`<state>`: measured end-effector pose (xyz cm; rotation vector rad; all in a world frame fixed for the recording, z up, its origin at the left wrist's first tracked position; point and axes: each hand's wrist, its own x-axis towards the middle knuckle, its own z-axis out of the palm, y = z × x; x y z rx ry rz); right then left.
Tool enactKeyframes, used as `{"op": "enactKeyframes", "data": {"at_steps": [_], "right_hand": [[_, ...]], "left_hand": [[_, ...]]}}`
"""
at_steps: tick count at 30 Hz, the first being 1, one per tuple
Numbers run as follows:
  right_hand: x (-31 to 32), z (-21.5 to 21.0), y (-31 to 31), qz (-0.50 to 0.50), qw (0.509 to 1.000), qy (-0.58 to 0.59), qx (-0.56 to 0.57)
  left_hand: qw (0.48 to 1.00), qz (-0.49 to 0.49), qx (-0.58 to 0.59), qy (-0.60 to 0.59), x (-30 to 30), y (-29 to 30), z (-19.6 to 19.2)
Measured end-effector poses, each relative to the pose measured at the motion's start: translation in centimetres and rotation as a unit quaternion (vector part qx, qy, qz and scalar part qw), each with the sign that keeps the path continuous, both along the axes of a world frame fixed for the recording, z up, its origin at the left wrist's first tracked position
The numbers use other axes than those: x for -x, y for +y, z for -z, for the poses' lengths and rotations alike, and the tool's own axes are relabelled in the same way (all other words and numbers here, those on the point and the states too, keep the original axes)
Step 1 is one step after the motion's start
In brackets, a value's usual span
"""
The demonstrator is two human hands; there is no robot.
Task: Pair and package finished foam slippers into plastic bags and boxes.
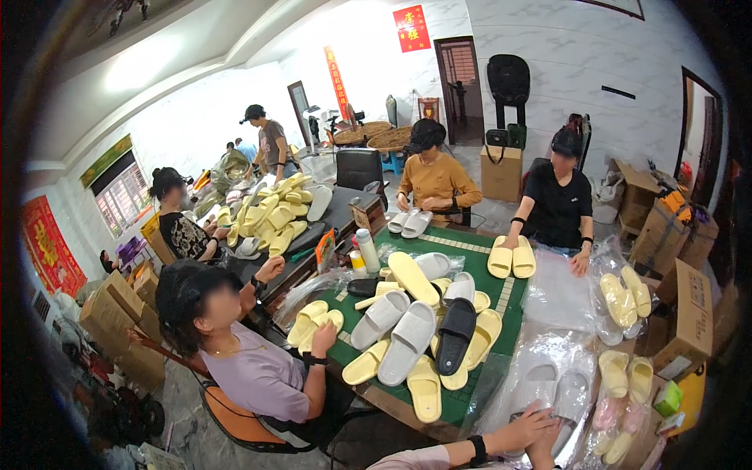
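Note:
A pair of grey slippers (537, 385) lies in a clear plastic bag (501, 393) at the near right of the table. My left hand (518, 430), with a black band at its wrist, comes in from the lower edge and is closed at the bag's near end, over the slippers' lower part. Close against it, my right hand (543, 448) is closed on the same end of the bag; its fingertips are partly hidden. Just right of my hands lie bagged yellow slippers with pink parts (615, 415).
Loose yellow, grey and black slippers (415, 329) heap on the green table top (478, 270). Flat plastic bags (560, 294) lie beyond my hands. Bagged yellow slippers (624, 301) and a cardboard box (685, 317) stand right. Co-workers sit at the left (251, 368) and far sides (435, 184).

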<state>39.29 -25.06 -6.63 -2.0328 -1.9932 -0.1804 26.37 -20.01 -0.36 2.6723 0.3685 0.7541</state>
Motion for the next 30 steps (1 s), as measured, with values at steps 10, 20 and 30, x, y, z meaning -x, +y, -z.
{"op": "enactKeyframes", "data": {"at_steps": [10,20,30], "right_hand": [[0.8,-5.8,0.3,-0.011,0.968,0.239,-0.080],[-4.5,-6.8,-1.8,-0.049,0.923,0.379,0.051],[-3.6,-9.6,-2.1,-0.099,0.765,0.607,0.189]], "left_hand": [[0.979,-0.188,-0.045,-0.071,2.3,3.9,-1.1],[0.945,-0.262,0.157,-0.115,4.5,11.0,-3.0],[0.955,-0.212,0.180,-0.099,4.2,10.2,-1.6]]}}
